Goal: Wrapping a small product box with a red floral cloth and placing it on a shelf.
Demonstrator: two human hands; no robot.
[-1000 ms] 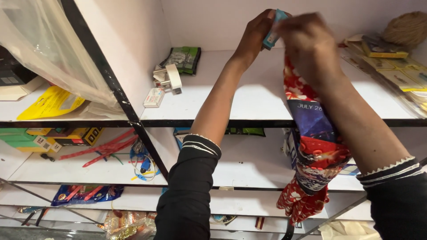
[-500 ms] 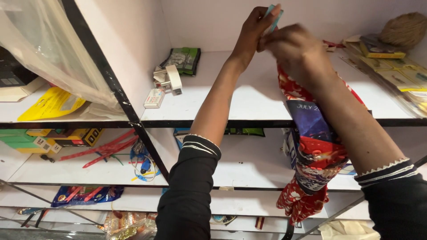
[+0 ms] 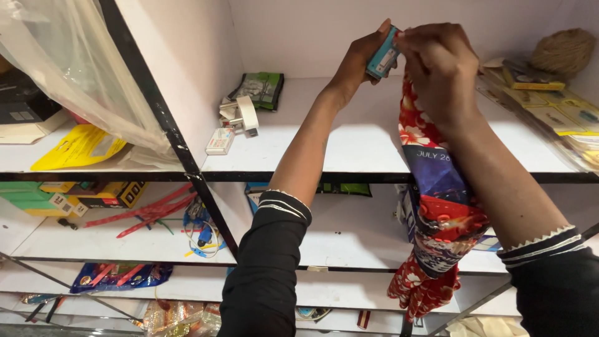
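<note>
1. Teal and small, a flat box (image 3: 382,59) is pinched in the left hand (image 3: 362,59), raised above the upper white shelf (image 3: 349,140); the fingers are closed on its lower edge.
2. Right hand (image 3: 440,68) is curled nearly shut, its fingertips (image 3: 405,36) meeting the top corner of the flat box, while a long strip of red floral packets (image 3: 437,206) hangs from under that hand down past the shelf edge.
3. Compared with a second ago, both hands sit slightly lower and further apart, so the flat box now shows clearly between them instead of being mostly covered by the right hand.
4. Half a second ago the box poked up above the knuckles; now it tilts, with its face turned toward the camera.
5. Strip of packets hangs in much the same place as before, its lower end beside the right sleeve.
6. Unmoved on the shelf are a white plug adapter (image 3: 240,115), a dark green packet (image 3: 259,87) behind it, and yellow packets (image 3: 549,112) at the right with a ball of twine (image 3: 564,50) above them.
7. Clear plastic sheeting (image 3: 68,68) still drapes over the left compartment.
</note>
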